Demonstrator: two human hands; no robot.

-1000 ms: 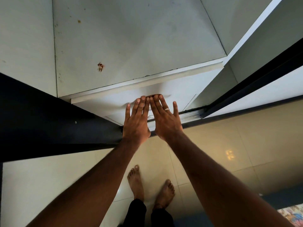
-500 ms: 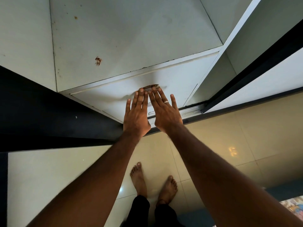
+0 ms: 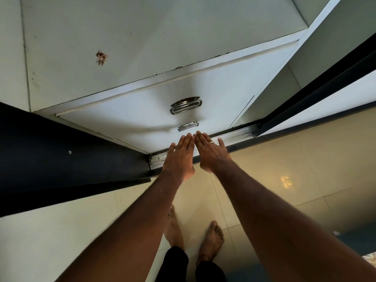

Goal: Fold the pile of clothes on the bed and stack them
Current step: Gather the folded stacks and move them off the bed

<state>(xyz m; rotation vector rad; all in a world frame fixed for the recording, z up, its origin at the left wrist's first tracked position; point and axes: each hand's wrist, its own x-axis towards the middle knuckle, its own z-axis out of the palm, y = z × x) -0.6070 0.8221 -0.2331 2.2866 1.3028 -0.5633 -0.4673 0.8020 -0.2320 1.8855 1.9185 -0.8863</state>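
Note:
I stand before a white wardrobe with two drawers. The upper drawer [image 3: 142,106] carries a metal handle [image 3: 186,105]; a smaller handle [image 3: 188,126] sits on the drawer below. My left hand [image 3: 179,157] and my right hand [image 3: 210,153] are side by side, palms down, fingers straight, just below the lower handle. Neither hand holds anything. I cannot tell whether the fingertips touch the drawer front. No pile of clothes is in view; only a patterned corner of cloth [image 3: 369,259] shows at the bottom right.
A dark sliding door [image 3: 61,159] stands at the left and another dark door edge [image 3: 325,86] at the right. A metal floor track [image 3: 234,137] runs under the drawers. My bare feet [image 3: 211,239] stand on glossy beige tiles.
Both hands have dropped from the upper drawer's handle to below the lower handle. The drawer front now sits further in, and both handles are uncovered.

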